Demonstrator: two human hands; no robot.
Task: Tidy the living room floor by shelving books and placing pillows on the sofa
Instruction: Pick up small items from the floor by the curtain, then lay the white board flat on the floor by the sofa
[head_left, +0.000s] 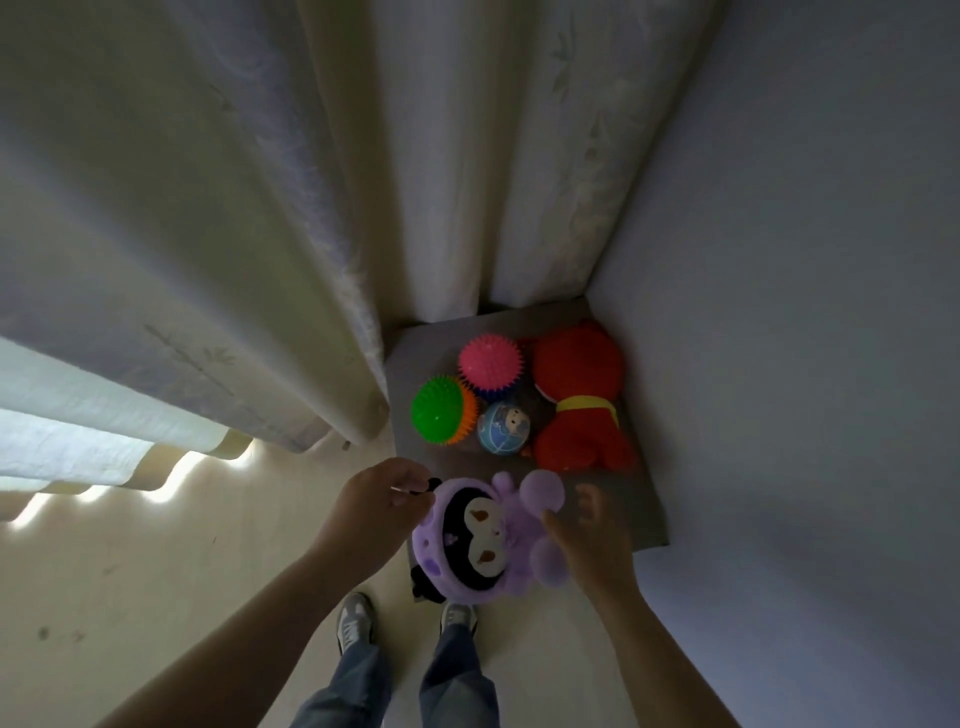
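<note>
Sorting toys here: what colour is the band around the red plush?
The band is yellow; head view.

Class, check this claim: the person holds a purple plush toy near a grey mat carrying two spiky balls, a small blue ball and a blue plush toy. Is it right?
One slip: the head view shows the plush toy on the grey mat is red, not blue. The rest stands.

Dim room: daylight is glowing through the curtain (78, 441) hem at left, glaring on the pale floor (156, 571). The wall (805, 260) is lying in shadow; edges are bowing.
</note>
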